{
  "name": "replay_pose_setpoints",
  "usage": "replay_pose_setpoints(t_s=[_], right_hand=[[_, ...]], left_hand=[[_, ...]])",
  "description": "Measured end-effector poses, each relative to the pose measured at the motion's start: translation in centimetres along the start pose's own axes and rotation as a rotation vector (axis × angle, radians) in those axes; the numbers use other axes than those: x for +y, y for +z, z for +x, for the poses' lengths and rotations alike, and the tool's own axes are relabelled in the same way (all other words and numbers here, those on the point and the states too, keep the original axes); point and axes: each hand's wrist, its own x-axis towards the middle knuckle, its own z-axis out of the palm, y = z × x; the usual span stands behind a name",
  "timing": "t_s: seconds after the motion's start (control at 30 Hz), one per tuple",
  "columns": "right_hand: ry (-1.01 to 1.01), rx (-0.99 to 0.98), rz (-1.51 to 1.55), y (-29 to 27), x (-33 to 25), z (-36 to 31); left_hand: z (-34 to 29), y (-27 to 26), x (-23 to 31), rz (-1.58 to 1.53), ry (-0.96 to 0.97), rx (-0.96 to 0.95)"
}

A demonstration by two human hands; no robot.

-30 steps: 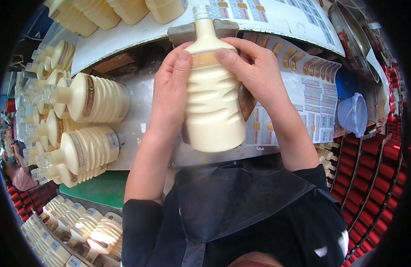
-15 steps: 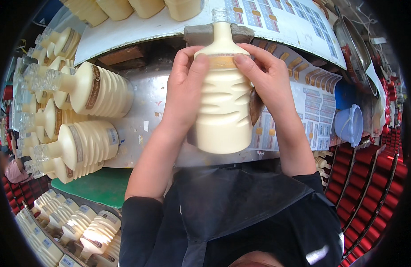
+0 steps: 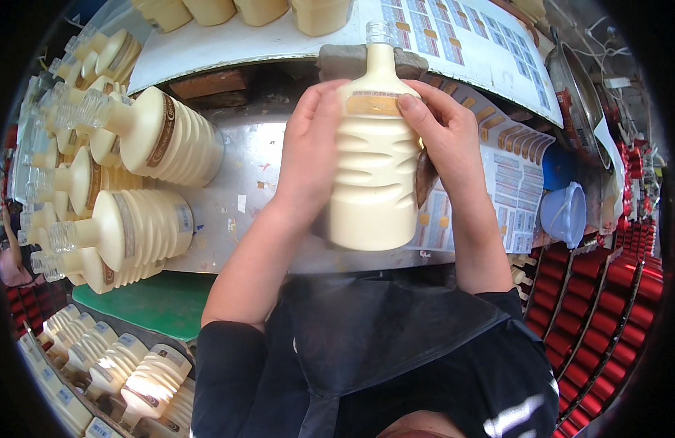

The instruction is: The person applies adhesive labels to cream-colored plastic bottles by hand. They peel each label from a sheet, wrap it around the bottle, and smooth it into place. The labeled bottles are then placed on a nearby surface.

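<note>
A cream-coloured bottle (image 3: 374, 179) with a rippled body and a clear threaded neck lies before me, neck pointing away. Across its shoulder runs a gold and silver label (image 3: 374, 104). My right hand (image 3: 447, 139) grips the bottle's right side, its thumb pressed on the right end of that label. Along the left side, my left hand (image 3: 309, 142) holds the bottle near the shoulder; its thumb is smeared by motion, and its fingers are partly hidden. Just beyond the shoulder, a grey padded rest (image 3: 340, 61) supports the neck.
Several cream bottles (image 3: 180, 139) lie at the left of the metal table (image 3: 253, 175). Label sheets (image 3: 509, 182) spread to the right, beside a light blue bucket (image 3: 565, 213). More bottles stand on the white board (image 3: 228, 51); racks of red items (image 3: 600, 321) fill the lower right.
My left thumb has slid off the label's left end toward the bottle's edge. My right thumb stays on the label's right end. The whole view has shifted slightly.
</note>
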Motion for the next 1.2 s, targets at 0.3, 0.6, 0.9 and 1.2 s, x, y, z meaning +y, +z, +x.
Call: replay_pose_setpoints(t_s=[0.3, 0.6, 0.9, 1.2], right_hand=[[-0.028, -0.001, -0.018, 0.0, -0.3, -0.1], [-0.003, -0.079, 0.018, -0.9, 0.1, 0.0], [0.075, -0.249, 0.29, -2.2, 1.0, 0.2], [-0.001, -0.173, 0.122, -1.1, 0.9, 0.6]], left_hand=[[-2.0, -0.8, 0.0, -0.032, -0.085, 0.053], [-2.5, 0.0, -0.3, 0.643, 0.201, -0.068], [-1.2, 0.6, 0.5, 0.444, 0.29, -0.084], [0.1, 2.3, 1.1, 0.55, 0.179, -0.062]])
